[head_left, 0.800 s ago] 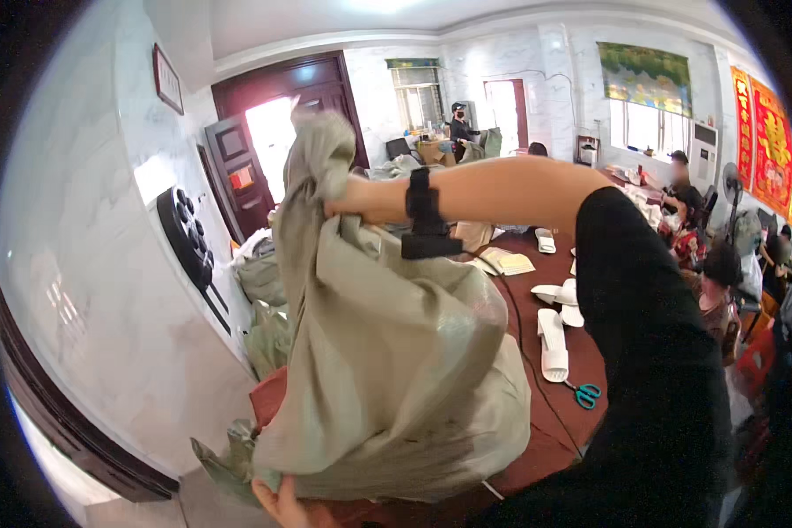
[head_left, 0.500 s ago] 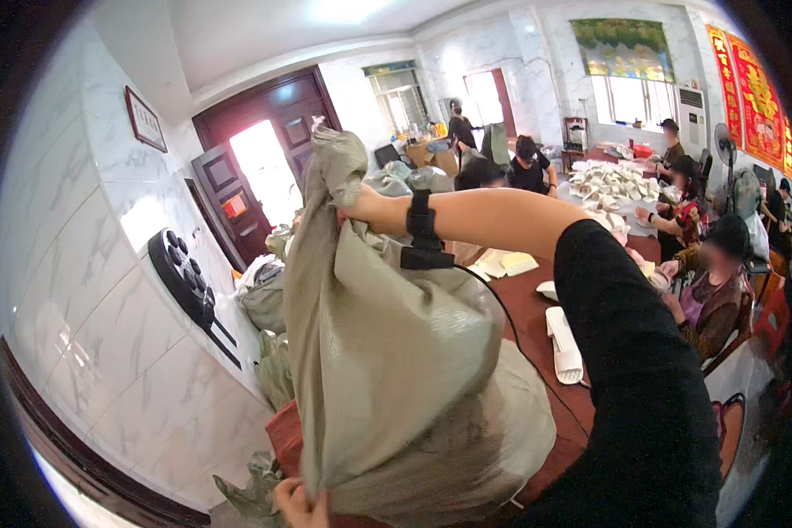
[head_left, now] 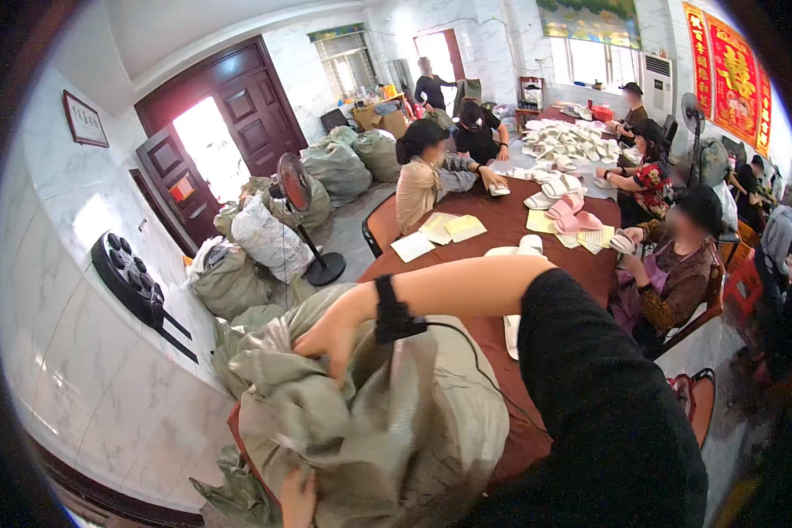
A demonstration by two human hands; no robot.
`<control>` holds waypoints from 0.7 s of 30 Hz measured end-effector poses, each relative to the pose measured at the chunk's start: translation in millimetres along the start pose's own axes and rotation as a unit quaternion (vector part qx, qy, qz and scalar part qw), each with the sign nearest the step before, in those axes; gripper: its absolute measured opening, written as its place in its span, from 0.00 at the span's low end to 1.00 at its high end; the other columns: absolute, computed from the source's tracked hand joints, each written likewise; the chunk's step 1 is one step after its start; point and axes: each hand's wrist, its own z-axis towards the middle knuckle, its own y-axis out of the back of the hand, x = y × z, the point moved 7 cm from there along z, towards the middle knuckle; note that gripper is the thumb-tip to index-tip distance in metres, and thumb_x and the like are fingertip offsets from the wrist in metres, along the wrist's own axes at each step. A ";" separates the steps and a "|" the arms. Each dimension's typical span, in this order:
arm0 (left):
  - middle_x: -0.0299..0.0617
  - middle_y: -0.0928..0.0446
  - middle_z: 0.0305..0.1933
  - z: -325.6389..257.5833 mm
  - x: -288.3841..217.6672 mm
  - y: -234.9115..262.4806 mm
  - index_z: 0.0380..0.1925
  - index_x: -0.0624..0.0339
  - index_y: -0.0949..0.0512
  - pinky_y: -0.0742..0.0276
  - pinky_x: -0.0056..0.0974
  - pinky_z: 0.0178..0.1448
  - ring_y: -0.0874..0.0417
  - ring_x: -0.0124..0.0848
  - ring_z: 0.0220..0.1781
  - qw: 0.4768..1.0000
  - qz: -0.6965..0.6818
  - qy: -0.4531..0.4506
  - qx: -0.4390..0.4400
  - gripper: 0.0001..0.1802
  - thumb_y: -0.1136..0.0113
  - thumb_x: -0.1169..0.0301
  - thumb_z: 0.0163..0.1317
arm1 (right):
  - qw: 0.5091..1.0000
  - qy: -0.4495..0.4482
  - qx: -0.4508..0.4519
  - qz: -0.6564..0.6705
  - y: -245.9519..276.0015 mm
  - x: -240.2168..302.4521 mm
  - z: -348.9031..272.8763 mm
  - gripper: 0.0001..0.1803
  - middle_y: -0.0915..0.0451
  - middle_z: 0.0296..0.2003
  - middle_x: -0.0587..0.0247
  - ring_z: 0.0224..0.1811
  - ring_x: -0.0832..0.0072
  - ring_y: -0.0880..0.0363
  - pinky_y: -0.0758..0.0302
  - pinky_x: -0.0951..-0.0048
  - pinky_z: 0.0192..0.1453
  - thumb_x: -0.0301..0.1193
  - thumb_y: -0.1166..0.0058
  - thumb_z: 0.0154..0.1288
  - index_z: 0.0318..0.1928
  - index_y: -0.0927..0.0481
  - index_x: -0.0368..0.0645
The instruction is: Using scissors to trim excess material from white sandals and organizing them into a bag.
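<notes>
A large grey-green woven sack (head_left: 282, 414) lies bunched and folded over the near end of the table. My right hand (head_left: 330, 333), its wrist wearing a black strap with a cable, grips the upper folds of the sack. Lower down, at the near side, my left hand (head_left: 297, 497) holds the fabric, its fingertips partly lost in the folds. A pale, rounded part of the sack bulges to the right, under my right forearm. What is inside the sack stays hidden.
The table (head_left: 537, 400) has a dark red cover. Pale slippers (head_left: 510, 334), pink slippers (head_left: 570, 211) and yellow-white sheets (head_left: 449, 229) lie on it. Several people sit around it. A standing fan (head_left: 296, 189) and full sacks (head_left: 229, 277) stand left, before the wall.
My right hand has come down from high up with the sack's top, and the raised sack has collapsed into folds. My left hand stays low at its near side. The view has shifted right.
</notes>
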 end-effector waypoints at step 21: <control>0.47 0.29 0.54 -140.6 -19.3 -20.2 0.57 0.63 0.32 0.31 0.37 0.52 0.27 0.35 0.52 0.862 -0.291 0.253 -0.328 0.21 0.48 0.68 0.65 | 0.816 -0.442 -0.371 0.033 -172.0 -80.2 -218.9 0.29 0.27 0.45 0.49 0.50 0.53 0.29 0.31 0.58 0.51 0.50 0.46 0.59 0.50 0.29 0.39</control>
